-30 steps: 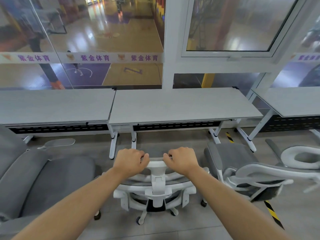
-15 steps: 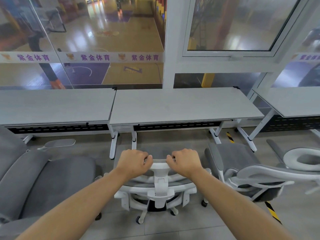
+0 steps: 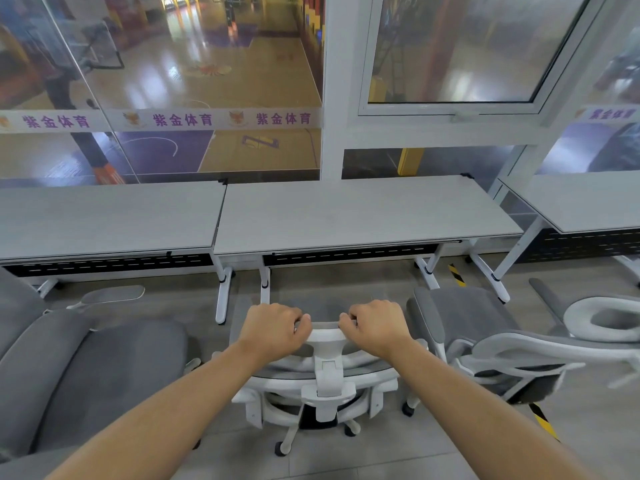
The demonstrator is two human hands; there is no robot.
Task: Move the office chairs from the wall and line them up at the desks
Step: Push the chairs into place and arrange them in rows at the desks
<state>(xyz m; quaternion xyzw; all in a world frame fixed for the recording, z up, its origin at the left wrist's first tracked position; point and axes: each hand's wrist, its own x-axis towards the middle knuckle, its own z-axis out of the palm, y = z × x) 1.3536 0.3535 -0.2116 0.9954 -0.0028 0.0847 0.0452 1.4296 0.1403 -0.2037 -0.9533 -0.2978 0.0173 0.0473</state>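
Gripping the white-framed grey mesh chair (image 3: 323, 368): left hand (image 3: 273, 329), right hand (image 3: 375, 327), fingers curled over its top rim.

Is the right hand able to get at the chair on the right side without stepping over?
Probably yes. The right hand now grips the top of the middle chair, and the chair on the right sits close beside it with nothing between them.

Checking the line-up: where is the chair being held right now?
Bottom centre of the head view: the chair faces the middle desk, between two other chairs, both hands gripping its top.
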